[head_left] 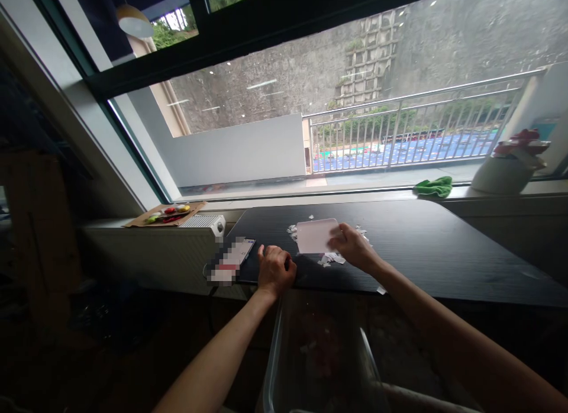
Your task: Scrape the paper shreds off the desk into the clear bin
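Observation:
My right hand (352, 247) grips the right edge of a flat, pale pinkish rectangular plate with rounded corners (316, 236), held over the dark table (426, 247); its fingers are slightly blurred. Scraps of torn white paper (332, 259) lie around and below the plate. My left hand (276, 268) rests at the table's front edge, fingers curled in, with nothing visible in it; the palm is hidden. Just left of it lies a phone (242, 253), its screen partly pixelated. Below the table edge, between my forearms, stands a clear plastic bin (271, 365) with dim contents.
A radiator (155, 253) stands left of the table, bearing a brown board (146, 218) with small colourful items. On the windowsill are a green cloth (433, 187) and a pale rounded container (503, 173). One paper scrap (381, 290) lies at the table's front edge.

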Demonstrator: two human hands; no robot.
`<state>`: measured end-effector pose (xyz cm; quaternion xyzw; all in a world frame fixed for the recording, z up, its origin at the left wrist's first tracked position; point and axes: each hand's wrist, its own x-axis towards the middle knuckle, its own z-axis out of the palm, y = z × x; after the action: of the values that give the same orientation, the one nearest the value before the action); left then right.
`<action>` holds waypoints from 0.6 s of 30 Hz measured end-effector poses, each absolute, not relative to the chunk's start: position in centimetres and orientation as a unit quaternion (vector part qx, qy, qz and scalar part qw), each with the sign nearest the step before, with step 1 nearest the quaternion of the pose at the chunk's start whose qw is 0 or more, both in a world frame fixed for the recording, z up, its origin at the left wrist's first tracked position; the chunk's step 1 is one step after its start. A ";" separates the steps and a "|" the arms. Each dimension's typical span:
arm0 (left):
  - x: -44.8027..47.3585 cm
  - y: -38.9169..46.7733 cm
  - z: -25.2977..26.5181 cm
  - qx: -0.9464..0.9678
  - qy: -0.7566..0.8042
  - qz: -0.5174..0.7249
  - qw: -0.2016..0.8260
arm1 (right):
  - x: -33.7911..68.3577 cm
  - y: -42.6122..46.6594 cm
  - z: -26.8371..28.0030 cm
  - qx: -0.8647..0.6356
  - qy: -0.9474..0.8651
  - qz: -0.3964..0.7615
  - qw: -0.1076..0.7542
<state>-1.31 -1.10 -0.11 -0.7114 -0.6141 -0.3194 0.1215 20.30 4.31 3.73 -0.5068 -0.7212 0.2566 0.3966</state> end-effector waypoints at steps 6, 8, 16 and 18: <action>-1.3 -1.2 0.1 -0.711 -0.616 -0.316 0.121 | 19.5 3.8 4.5 -0.506 -0.729 0.238 0.396; -1.3 -1.3 0.1 -0.711 -0.618 -0.314 0.117 | 19.5 3.4 4.5 -0.517 -0.735 0.207 0.386; -1.3 -1.2 -0.1 -0.710 -0.622 -0.307 0.123 | 22.0 2.8 3.8 -0.516 -0.724 0.225 0.399; -1.3 -1.3 -0.1 -0.711 -0.623 -0.303 0.122 | 22.1 2.8 3.8 -0.522 -0.720 0.234 0.393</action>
<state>-1.34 -1.27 -0.05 -0.7107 -0.6228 -0.3034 0.1224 22.05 2.77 3.76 -0.5218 -0.7201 0.2337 0.3930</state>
